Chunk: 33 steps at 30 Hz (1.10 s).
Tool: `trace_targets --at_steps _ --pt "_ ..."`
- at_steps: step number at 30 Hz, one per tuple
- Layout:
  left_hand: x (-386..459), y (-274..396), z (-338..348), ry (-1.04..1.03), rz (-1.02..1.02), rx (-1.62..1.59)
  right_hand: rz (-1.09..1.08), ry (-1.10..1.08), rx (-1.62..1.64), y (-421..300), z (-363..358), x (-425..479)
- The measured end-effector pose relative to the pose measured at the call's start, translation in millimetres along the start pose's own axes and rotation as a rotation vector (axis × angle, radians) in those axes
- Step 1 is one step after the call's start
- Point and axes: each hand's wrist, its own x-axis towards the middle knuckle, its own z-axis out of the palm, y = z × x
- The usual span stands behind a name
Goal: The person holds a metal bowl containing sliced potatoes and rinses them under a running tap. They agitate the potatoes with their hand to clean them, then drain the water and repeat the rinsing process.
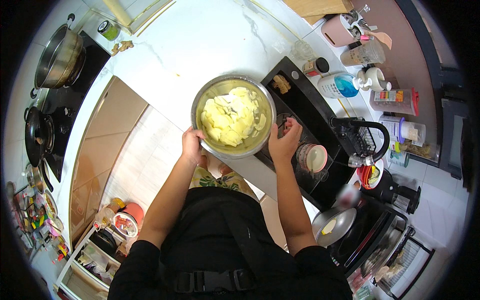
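Observation:
A stainless steel bowl (pixel 233 152) of thin, pale yellow slices, probably potato (pixel 232 116), is held in front of me above the counter and the sink's edge. My left hand (pixel 192 144) grips its lower left rim, thumb over the top and fingers underneath. Beside the right rim is my right hand (pixel 285 140), its thumb close to or touching the metal. Its other fingers curl away over the black sink (pixel 322 187), with a gap between them and the thumb. A pink-and-white cup (pixel 315 157) stands in the sink just right of that hand.
A black faucet (pixel 375 127) arches over the sink. Bottles, a soap dispenser (pixel 339 85) and jars line the wall at right. On the left, a steel pot (pixel 62 60) and black pan (pixel 35 137) sit on the stove; ginger (pixel 122 47) lies on the white counter (pixel 210 37).

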Motion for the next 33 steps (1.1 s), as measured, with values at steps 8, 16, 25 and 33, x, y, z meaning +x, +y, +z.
trace_targets --at_steps 8,16,25,33 --pt "-2.1 5.6 -21.4 0.086 0.022 -0.219 0.371 -0.236 0.715 -1.4 13.0 -15.0" --pt "-88.8 28.2 -49.9 0.197 0.091 -0.254 0.383 -0.053 0.937 7.7 -34.9 -0.6" --pt "-183.2 -23.2 -81.4 0.456 0.102 -0.496 0.338 -0.264 1.158 -10.7 -39.0 -2.5" --pt "-248.1 -49.9 -120.5 0.574 0.231 -0.671 0.254 -0.644 1.024 -38.9 -2.2 -48.5"
